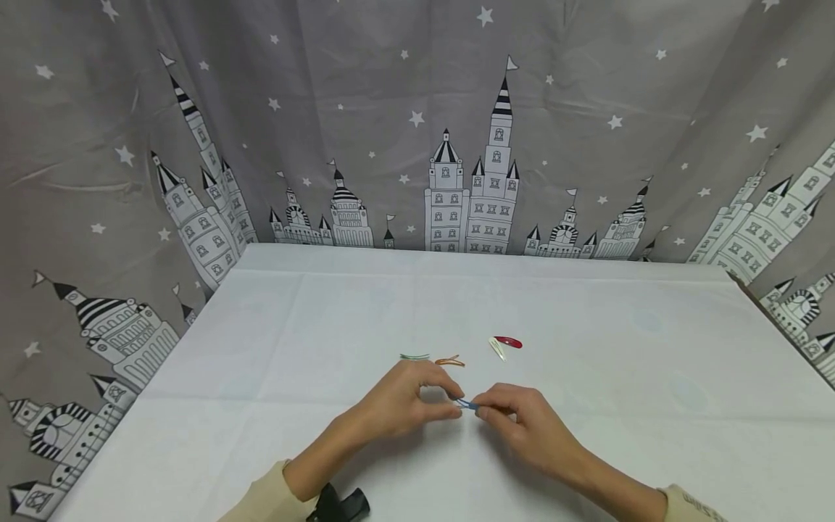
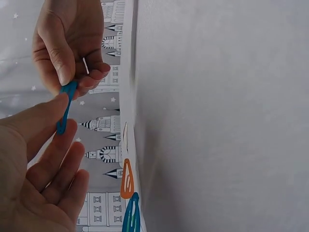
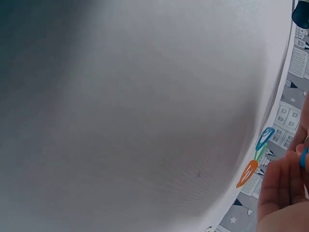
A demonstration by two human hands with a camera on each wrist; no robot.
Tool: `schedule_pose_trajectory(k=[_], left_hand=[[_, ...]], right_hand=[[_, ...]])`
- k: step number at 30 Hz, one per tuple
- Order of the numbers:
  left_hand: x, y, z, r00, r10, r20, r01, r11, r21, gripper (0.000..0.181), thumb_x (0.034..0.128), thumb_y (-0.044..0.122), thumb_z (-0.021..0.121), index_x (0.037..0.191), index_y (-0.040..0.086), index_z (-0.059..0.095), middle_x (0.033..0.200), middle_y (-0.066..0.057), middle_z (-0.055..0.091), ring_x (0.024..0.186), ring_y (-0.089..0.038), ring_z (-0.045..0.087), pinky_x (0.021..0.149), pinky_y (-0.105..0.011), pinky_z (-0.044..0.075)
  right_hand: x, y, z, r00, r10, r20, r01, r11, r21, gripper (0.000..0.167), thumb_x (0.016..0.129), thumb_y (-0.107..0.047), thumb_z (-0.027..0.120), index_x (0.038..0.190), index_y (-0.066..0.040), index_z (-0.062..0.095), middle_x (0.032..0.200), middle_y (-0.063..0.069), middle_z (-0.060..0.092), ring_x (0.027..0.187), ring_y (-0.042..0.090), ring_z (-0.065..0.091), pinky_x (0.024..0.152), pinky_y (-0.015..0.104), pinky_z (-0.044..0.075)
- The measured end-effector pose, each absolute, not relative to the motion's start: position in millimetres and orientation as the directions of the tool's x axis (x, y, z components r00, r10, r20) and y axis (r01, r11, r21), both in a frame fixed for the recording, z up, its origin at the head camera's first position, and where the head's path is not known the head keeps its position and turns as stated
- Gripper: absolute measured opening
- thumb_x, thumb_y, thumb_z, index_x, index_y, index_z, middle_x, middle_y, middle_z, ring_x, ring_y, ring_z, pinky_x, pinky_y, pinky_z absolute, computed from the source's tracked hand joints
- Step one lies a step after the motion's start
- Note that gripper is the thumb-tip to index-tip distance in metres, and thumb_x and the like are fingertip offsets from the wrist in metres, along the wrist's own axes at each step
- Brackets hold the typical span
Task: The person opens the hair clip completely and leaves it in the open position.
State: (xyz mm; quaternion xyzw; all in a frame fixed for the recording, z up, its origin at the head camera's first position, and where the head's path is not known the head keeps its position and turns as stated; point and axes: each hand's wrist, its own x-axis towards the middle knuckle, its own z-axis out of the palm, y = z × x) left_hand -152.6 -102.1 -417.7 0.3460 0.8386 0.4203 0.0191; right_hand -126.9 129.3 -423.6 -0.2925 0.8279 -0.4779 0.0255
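A blue snap hair clip (image 1: 467,404) is held between both hands above the white table. My left hand (image 1: 407,402) pinches one end with thumb and index finger. The right hand (image 1: 525,420) grips the other end between thumb and fingers. In the left wrist view the clip (image 2: 69,101) runs from the right hand's fingertips down to the left thumb and index finger, the other left fingers loosely bent. Only a bit of the clip (image 3: 303,157) shows in the right wrist view, at the right edge, with the fingers hiding the rest.
Beyond the hands lie a green clip (image 1: 414,356), an orange clip (image 1: 450,361), a cream clip (image 1: 498,349) and a red clip (image 1: 509,341). A blue clip (image 3: 264,138) lies by the green one. A black device (image 1: 339,505) is at the left wrist. A grey castle-print curtain (image 1: 365,109) hangs behind.
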Motion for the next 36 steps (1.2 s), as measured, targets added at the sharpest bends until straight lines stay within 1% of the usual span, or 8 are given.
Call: schedule_pose_trajectory(k=[3, 8, 11, 15, 21, 24, 29, 36], left_hand=[[-154, -101, -417, -0.791, 0.560, 0.248, 0.533, 0.430, 0.729, 0.014, 0.0820, 0.016, 0.082, 0.096, 0.015, 0.078, 0.094, 0.014, 0.071, 0.104, -0.008, 0.063, 0.091, -0.031, 0.048], [-157, -101, -418, -0.823, 0.515, 0.239, 0.493, 0.440, 0.750, 0.013, 0.0813, 0.015, 0.082, 0.094, 0.016, 0.077, 0.093, 0.014, 0.071, 0.099, -0.008, 0.063, 0.087, -0.036, 0.050], [-158, -102, -419, -0.837, 0.492, 0.237, 0.477, 0.446, 0.757, 0.013, 0.0807, 0.015, 0.083, 0.092, 0.017, 0.077, 0.093, 0.014, 0.071, 0.096, -0.007, 0.063, 0.082, -0.037, 0.051], [-159, -103, -420, -0.841, 0.487, 0.236, 0.474, 0.452, 0.755, 0.013, 0.0802, 0.015, 0.083, 0.092, 0.018, 0.077, 0.093, 0.013, 0.071, 0.095, -0.007, 0.062, 0.081, -0.036, 0.051], [-161, -102, -420, -0.800, 0.535, 0.271, 0.567, 0.528, 0.632, 0.014, 0.0813, 0.015, 0.082, 0.094, 0.014, 0.076, 0.091, 0.008, 0.072, 0.094, -0.011, 0.061, 0.083, -0.034, 0.048], [-163, -100, -421, -0.803, 0.542, 0.246, 0.569, 0.578, 0.585, 0.014, 0.0821, 0.016, 0.081, 0.095, 0.013, 0.076, 0.093, 0.007, 0.071, 0.095, -0.013, 0.061, 0.084, -0.034, 0.047], [-167, -98, -423, -0.834, 0.511, 0.206, 0.518, 0.599, 0.611, 0.014, 0.0825, 0.015, 0.081, 0.096, 0.013, 0.077, 0.098, 0.006, 0.072, 0.098, -0.015, 0.061, 0.085, -0.035, 0.047], [-172, -99, -425, -0.864, 0.472, 0.177, 0.457, 0.585, 0.670, 0.017, 0.0831, 0.012, 0.080, 0.100, 0.010, 0.077, 0.104, 0.002, 0.073, 0.104, -0.018, 0.064, 0.088, -0.037, 0.049]], right_hand=[[-128, 128, -422, -0.848, -0.482, 0.222, -0.429, 0.378, -0.820, 0.013, 0.093, -0.006, 0.066, 0.102, -0.009, 0.076, 0.093, -0.004, 0.070, 0.084, 0.010, 0.062, 0.076, 0.027, 0.051], [-131, 125, -422, -0.881, -0.425, 0.207, -0.395, 0.422, -0.816, 0.015, 0.092, -0.007, 0.069, 0.106, -0.006, 0.073, 0.091, -0.005, 0.068, 0.082, 0.010, 0.063, 0.074, 0.028, 0.052], [-133, 124, -423, -0.892, -0.396, 0.216, -0.391, 0.439, -0.809, 0.013, 0.089, -0.003, 0.071, 0.102, -0.006, 0.073, 0.087, -0.007, 0.066, 0.079, 0.009, 0.062, 0.072, 0.028, 0.052], [-136, 123, -423, -0.891, -0.392, 0.231, -0.397, 0.423, -0.815, 0.009, 0.087, 0.000, 0.072, 0.092, -0.007, 0.073, 0.085, -0.008, 0.065, 0.077, 0.010, 0.063, 0.071, 0.028, 0.051], [-145, 122, -424, -0.884, -0.399, 0.244, -0.420, 0.448, -0.789, 0.012, 0.085, 0.003, 0.072, 0.087, -0.008, 0.075, 0.083, -0.009, 0.065, 0.076, 0.009, 0.060, 0.071, 0.026, 0.051], [-151, 122, -424, -0.879, -0.408, 0.247, -0.435, 0.475, -0.765, 0.012, 0.084, 0.003, 0.073, 0.088, -0.008, 0.076, 0.082, -0.008, 0.065, 0.074, 0.009, 0.057, 0.068, 0.025, 0.049], [-160, 123, -425, -0.884, -0.406, 0.233, -0.429, 0.501, -0.752, 0.013, 0.084, 0.002, 0.074, 0.089, -0.009, 0.078, 0.081, -0.008, 0.066, 0.070, 0.009, 0.055, 0.063, 0.025, 0.047], [-168, 121, -425, -0.895, -0.406, 0.185, -0.392, 0.518, -0.760, 0.011, 0.084, 0.001, 0.075, 0.090, -0.007, 0.079, 0.080, -0.007, 0.067, 0.069, 0.011, 0.054, 0.062, 0.025, 0.047]])
